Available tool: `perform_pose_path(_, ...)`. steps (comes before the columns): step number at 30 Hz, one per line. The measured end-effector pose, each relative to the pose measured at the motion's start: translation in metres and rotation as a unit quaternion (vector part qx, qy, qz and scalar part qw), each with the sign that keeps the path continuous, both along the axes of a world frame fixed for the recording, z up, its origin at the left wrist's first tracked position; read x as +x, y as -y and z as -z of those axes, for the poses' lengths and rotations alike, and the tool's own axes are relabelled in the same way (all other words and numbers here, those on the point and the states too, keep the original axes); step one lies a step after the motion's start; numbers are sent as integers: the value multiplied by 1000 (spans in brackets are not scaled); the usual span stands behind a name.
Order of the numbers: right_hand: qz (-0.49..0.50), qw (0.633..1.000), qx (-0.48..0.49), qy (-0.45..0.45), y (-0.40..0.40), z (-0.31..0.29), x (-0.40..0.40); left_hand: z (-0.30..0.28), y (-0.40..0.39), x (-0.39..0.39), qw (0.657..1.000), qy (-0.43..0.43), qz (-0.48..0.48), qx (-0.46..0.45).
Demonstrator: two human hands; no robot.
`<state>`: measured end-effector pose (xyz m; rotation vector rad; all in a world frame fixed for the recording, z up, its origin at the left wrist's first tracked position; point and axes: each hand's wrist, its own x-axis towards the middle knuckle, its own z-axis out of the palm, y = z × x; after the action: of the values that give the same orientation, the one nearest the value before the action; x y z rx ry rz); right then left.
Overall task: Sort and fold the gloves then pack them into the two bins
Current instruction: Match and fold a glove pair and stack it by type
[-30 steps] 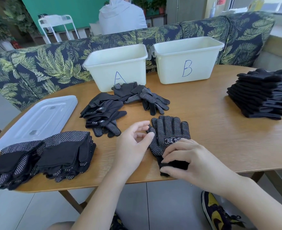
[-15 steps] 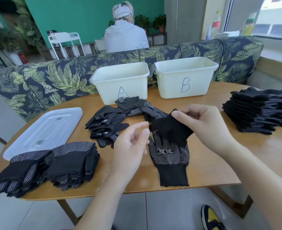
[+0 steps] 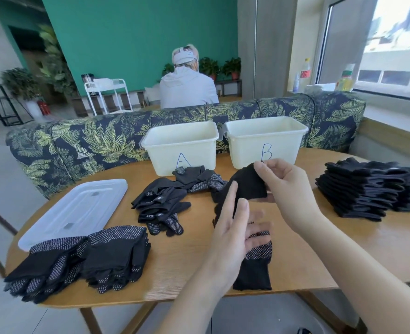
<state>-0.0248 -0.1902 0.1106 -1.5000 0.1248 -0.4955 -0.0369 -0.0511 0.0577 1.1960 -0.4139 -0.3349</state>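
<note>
Since half a second ago the right hand (image 3: 287,189) has carried the black glove's (image 3: 247,186) end further up and away from the tabletop (image 3: 295,256), and the left hand (image 3: 233,235) has spread its fingers and moved in over the glove below. The right hand pinches the raised black fabric between thumb and fingers, just in front of bin B (image 3: 266,141). The left hand is open, fingers straight and blurred, hovering above the dotted glove (image 3: 257,263); whether it touches the glove cannot be told. That dotted glove lies flat near the tabletop's front edge, cuff toward the person. Whether the lifted piece and the flat one are one glove or two cannot be told.

Bin A (image 3: 182,145) stands beside bin B at the back of the tabletop, both white with blue letters. A loose heap of gloves (image 3: 160,206) lies in front of bin A. Two folded dotted stacks (image 3: 83,256) sit at the front left, next to a white lid (image 3: 76,210). A tall stack of folded black gloves (image 3: 365,189) rests at the right. Behind the bins runs a leaf-print sofa back (image 3: 98,143), and beyond it a person in a grey top (image 3: 188,89) sits facing away.
</note>
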Motion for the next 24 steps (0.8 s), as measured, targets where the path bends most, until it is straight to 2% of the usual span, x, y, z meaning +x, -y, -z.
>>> perform_pose_path(4,-28,998,52,-11,1,14,-16,-2,5,17,994,-37,-86,-48)
perform_pose_path(10,-86,993,39,-66,6,52,-44,1,11,38,990,-86,-102,-39)
perform_pose_path(15,-116,988,28,-95,12,75,-56,13,19,48,991,-73,-112,8)
perform_pose_path(19,-143,982,-35,-120,17,85,-60,18,19,59,990,-51,-125,47)
perform_pose_path(24,-123,987,57,-80,18,93,-53,23,15,62,986,-7,-121,117)
